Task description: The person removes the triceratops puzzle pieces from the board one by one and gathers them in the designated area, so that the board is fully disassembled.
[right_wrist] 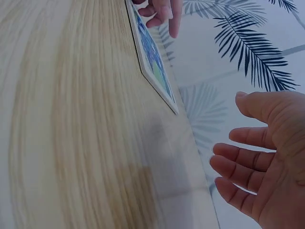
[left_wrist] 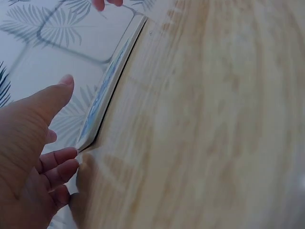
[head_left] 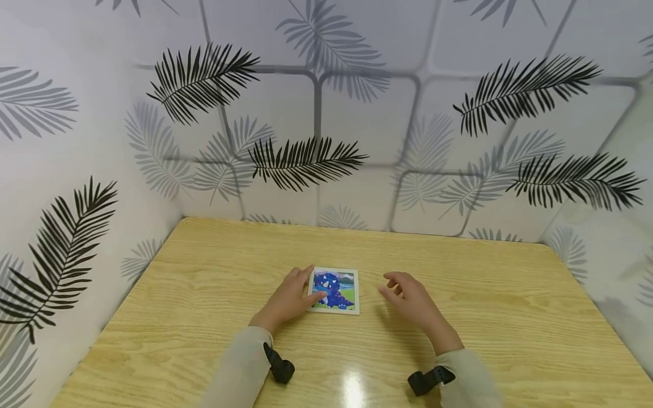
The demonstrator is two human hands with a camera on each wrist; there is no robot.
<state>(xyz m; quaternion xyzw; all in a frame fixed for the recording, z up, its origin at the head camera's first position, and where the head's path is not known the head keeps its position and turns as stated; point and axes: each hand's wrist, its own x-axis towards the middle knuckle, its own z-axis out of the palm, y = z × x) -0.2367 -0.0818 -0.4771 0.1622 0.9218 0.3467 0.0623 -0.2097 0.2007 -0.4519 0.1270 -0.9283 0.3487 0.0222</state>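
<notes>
Past pale sleeves [head_left: 237, 365], flat on the counter [head_left: 510, 311]: a framed picture panel [head_left: 334, 290].
Looks light, stiff and perhaps slick-faced, best taken by opposite sides of its pale frame [head_left: 356, 292]. Faces up, showing a blue dinosaur [head_left: 329, 284] upright with head leftward; seems slightly longer side to side, though foreshortened. Lies by the left grip [head_left: 291, 296], spread wide with thumb over the picture and fingertips at the left edge; apart from the right grip [head_left: 412, 299], loosely curved around nothing.

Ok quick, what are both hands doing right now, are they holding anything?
Left hand: open, at the left edge of the dinosaur picture, not gripping it.
Right hand: open, holding nothing, apart from the picture.
</notes>
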